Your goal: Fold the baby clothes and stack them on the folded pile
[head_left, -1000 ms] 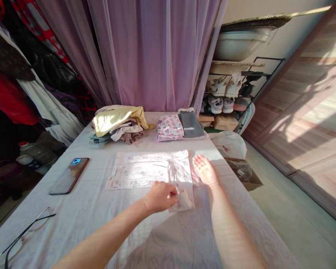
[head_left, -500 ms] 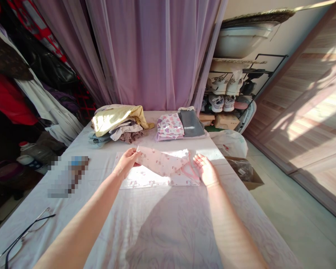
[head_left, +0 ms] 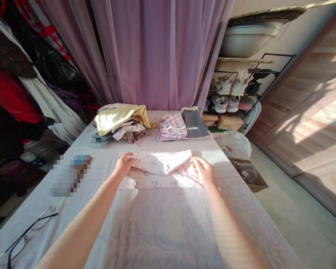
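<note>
A white shirt [head_left: 154, 164] with a small pink print and pink neck trim lies partly folded across the middle of the bed. Its folded-over upper layer slants down to a point near the centre. At the left end of that layer, my left hand [head_left: 124, 164] pinches the cloth between thumb and fingers. On the opposite side, my right hand [head_left: 204, 171] has its thumb and fingers closed on the shirt's edge by the pink trim. Sunlight falls brightly on the cloth there, so fine detail is washed out.
Behind the shirt are a loose clothes pile with a yellow garment [head_left: 120, 117] and a neat stack with grey trousers [head_left: 195, 123]. Eyeglasses [head_left: 28, 231] lie at front left, near a blurred-out item [head_left: 71, 175]. A shoe rack [head_left: 257, 71] stands beyond the bed's right edge.
My right hand, open beside the shirt before, has closed on its edge near the pink trim. The left hand has lowered its end of the folded layer, which now lies flatter.
</note>
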Demonstrator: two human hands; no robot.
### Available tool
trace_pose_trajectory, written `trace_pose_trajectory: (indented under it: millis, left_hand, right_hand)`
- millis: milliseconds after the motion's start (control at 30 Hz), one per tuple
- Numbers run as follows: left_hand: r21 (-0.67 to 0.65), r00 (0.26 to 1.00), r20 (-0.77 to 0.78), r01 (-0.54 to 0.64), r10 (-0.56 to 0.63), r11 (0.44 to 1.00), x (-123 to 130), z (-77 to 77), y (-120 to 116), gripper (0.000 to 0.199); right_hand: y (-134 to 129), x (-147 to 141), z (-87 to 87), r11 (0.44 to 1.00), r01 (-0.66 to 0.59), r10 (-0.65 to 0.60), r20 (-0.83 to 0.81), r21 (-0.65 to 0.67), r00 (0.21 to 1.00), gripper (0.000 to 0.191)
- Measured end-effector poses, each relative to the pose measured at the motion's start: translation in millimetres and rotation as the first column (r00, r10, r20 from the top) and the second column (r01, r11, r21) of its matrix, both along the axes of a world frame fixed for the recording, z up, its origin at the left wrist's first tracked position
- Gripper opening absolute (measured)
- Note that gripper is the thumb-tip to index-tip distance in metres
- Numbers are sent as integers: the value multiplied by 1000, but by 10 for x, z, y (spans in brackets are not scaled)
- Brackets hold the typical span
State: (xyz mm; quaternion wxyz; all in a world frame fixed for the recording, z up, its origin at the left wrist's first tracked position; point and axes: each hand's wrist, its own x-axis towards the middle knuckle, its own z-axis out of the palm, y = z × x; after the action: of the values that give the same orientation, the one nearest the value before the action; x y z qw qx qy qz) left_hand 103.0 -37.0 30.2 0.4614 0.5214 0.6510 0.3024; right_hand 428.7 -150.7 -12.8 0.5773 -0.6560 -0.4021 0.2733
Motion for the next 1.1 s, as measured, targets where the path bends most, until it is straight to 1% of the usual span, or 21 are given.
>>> trace_pose_trajectory:
  millis: [33, 67, 100, 133, 167, 200, 267, 300, 333, 367, 400, 467, 533, 600, 800, 900, 967, 1033, 1067, 1100]
  left_hand:
    - [40, 998, -71, 1, 2, 999, -5, 22, -10, 41]
    - [107, 985, -170, 16, 2, 994, -2, 47, -32, 44]
    - [193, 958, -287, 60, -2, 979, 13, 75, -69, 44]
    - [279, 915, -404, 137, -13, 950, 42, 101, -124, 41]
    - [348, 860, -508, 247, -39, 905, 87, 122, -194, 35]
    - [388, 804, -589, 371, -83, 844, 148, 134, -278, 28]
    - [389, 713, -661, 593, -234, 705, 309, 122, -461, 16]
    - [375, 669, -673, 676, -315, 635, 402, 99, -548, 14]
    - [364, 635, -678, 728, -372, 581, 497, 66, -622, 14]
    - [348, 608, -682, 758, -406, 551, 589, 29, -682, 15]
    - [330, 590, -690, 773, -420, 542, 674, -10, -723, 17]
    - [286, 559, -718, 779, -414, 557, 806, -79, -759, 18]
    - [252, 532, -747, 782, -399, 570, 878, -124, -757, 16]
    - [245, 515, -765, 788, -388, 565, 893, -146, -748, 16]
    - [280, 479, -787, 839, -389, 466, 798, -162, -765, 22]
    - [307, 469, -802, 855, -370, 418, 766, -191, -758, 22]
    - [348, 474, -812, 861, -340, 370, 757, -233, -753, 19]
    - [403, 501, -801, 856, -328, 325, 751, -282, -756, 18]
    - [426, 519, -785, 848, -337, 315, 748, -303, -759, 18]
    - [440, 536, -766, 839, -354, 319, 745, -317, -762, 17]
  right_hand:
    - [20, -57, 51, 999, -8, 13, 163, -32, 987, 40]
    - [44, -104, 107, 997, -10, 33, 328, -71, 944, 35]
    - [73, -138, 162, 994, -1, 54, 466, -112, 883, 32]
    - [103, -157, 214, 988, 20, 70, 568, -151, 820, 29]
    - [134, -163, 260, 981, 45, 84, 631, -186, 771, 28]
    - [164, -158, 298, 974, 61, 102, 667, -218, 738, 29]
    - [219, -128, 351, 959, 67, 154, 708, -274, 689, 29]
    - [246, -109, 368, 949, 61, 194, 730, -308, 655, 28]
    - [272, -91, 381, 938, 51, 237, 744, -342, 625, 26]
    - [299, -73, 393, 928, 40, 274, 750, -371, 601, 25]
    - [326, -56, 404, 919, 31, 301, 751, -393, 588, 24]
    - [381, -21, 424, 917, 12, 314, 738, -400, 598, 24]
    - [428, 17, 427, 928, 14, 283, 731, -372, 621, 27]
    - [461, 50, 392, 939, 29, 244, 724, -342, 645, 28]
    - [479, 45, 162, 956, 80, 157, 720, -283, 676, 23]
    - [506, 25, 148, 981, 109, 44, 734, -159, 677, 22]
    - [539, 30, 176, 991, 111, -23, 728, -73, 685, 23]
    - [566, 48, 196, 992, 106, -25, 703, -72, 710, 24]
    - [571, 61, 196, 990, 101, -4, 688, -102, 725, 24]
    - [570, 74, 188, 986, 94, 25, 675, -140, 738, 24]
